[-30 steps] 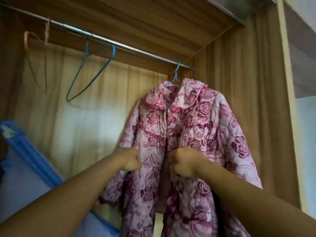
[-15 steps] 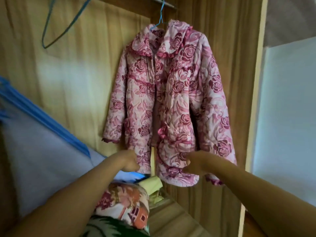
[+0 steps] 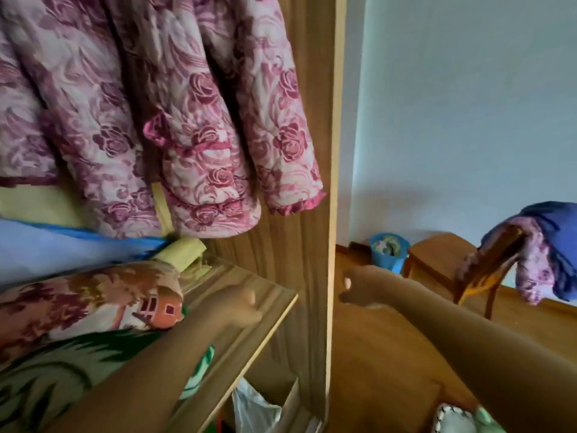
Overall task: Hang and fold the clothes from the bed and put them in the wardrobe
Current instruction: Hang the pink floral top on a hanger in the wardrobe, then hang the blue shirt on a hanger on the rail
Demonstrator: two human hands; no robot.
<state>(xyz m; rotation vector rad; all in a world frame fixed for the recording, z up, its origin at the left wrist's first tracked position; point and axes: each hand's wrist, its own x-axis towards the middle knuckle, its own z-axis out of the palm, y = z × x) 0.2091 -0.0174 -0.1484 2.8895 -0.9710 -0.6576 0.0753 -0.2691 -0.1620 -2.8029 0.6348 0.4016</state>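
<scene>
The pink rose-patterned quilted jacket [image 3: 193,135] hangs inside the wardrobe at the upper left; its hanger is out of view. Neither hand touches it. My left hand [image 3: 242,307] hovers low over the wooden wardrobe shelf [image 3: 268,310], fingers loosely curled and holding nothing. My right hand [image 3: 356,284] is outside the wardrobe, just right of the wardrobe side panel [image 3: 332,182], also loosely curled and holding nothing. More clothes, blue and pink [image 3: 549,245], are draped over a wooden chair [image 3: 437,260] at the right.
On the shelf lie a floral bundle [image 3: 93,301], blue fabric [image 3: 62,245], a yellow cloth [image 3: 184,251] and a green-and-white cloth [image 3: 62,385]. A plastic bag [image 3: 253,410] sits below the shelf. A blue bin [image 3: 388,248] stands by the wall on the wooden floor.
Both hands have let go of the jacket's front and dropped below its hem. My view has swung down and to the right, bringing the room, chair and floor into sight.
</scene>
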